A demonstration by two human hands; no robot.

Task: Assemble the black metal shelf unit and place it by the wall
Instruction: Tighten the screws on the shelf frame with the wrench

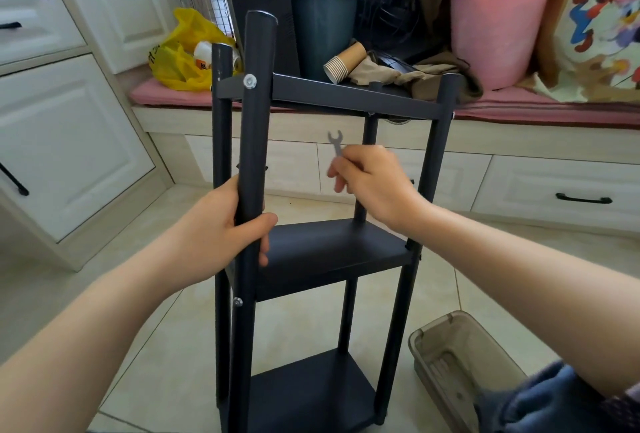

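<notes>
Head view: left hand (221, 228) grips shelf post (258, 113); right hand (372, 178) pinches wrench (335, 142).

I have one view: a head-worn wide-angle camera looking forward and down, close above the shelf unit (329, 252), facing the bench (519, 127).

Wrench (335, 142) blurred; shelf unit (332, 252) cut off below
</notes>
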